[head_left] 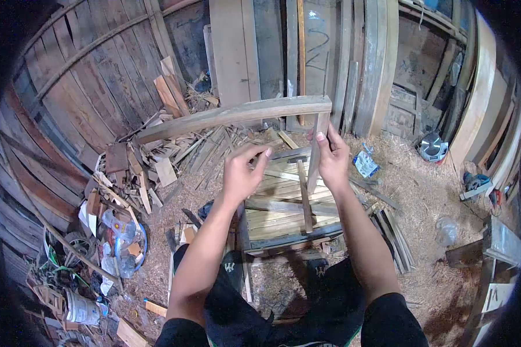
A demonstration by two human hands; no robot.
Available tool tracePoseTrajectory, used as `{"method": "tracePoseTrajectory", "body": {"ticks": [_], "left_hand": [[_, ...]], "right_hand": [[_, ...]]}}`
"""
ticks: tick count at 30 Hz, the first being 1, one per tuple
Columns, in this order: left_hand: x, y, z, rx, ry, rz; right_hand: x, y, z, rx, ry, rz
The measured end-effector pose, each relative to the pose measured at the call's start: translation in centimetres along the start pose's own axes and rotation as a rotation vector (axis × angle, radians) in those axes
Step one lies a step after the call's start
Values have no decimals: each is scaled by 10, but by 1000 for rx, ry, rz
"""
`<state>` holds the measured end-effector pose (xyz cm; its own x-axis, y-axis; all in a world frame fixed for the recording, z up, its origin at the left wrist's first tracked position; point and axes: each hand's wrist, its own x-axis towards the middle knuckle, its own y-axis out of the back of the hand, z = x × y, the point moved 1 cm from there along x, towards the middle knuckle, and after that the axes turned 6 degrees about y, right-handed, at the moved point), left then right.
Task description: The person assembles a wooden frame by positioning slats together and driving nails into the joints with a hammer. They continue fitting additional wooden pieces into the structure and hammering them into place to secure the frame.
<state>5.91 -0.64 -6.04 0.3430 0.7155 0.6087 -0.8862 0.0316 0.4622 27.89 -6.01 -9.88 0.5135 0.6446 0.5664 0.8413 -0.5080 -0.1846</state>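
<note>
A long, slightly curved wooden beam (231, 113) spans the view in front of me, its right end meeting a shorter upright wooden piece (317, 156). My right hand (333, 156) is wrapped around that upright piece, just under the beam, with the thumb on its near face. Below the beam, apart from it, is my left hand (244, 173). Its fingers are curled and the thumb and index tips are close together; anything between them is too small to make out. Beneath both hands, a hammer (304, 199) lies across a slatted wooden panel (272, 222).
Offcuts (150, 159) are heaped at left, near a white bucket (82, 307). Tall boards (234, 52) lean on the back wall. A circular saw (433, 147) and a blue packet (365, 163) lie on the sawdust at right. Wood strips (395, 243) lie beside the panel.
</note>
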Motion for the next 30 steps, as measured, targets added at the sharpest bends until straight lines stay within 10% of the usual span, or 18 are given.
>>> {"method": "tracePoseTrajectory", "body": {"ticks": [18,30], "left_hand": [[44,67,51,337,-337,465],[80,68,56,422,-284,-128]], "right_hand": [[1,2,-2,2,14,-32],[0,2,-9,31,38,-28]]}}
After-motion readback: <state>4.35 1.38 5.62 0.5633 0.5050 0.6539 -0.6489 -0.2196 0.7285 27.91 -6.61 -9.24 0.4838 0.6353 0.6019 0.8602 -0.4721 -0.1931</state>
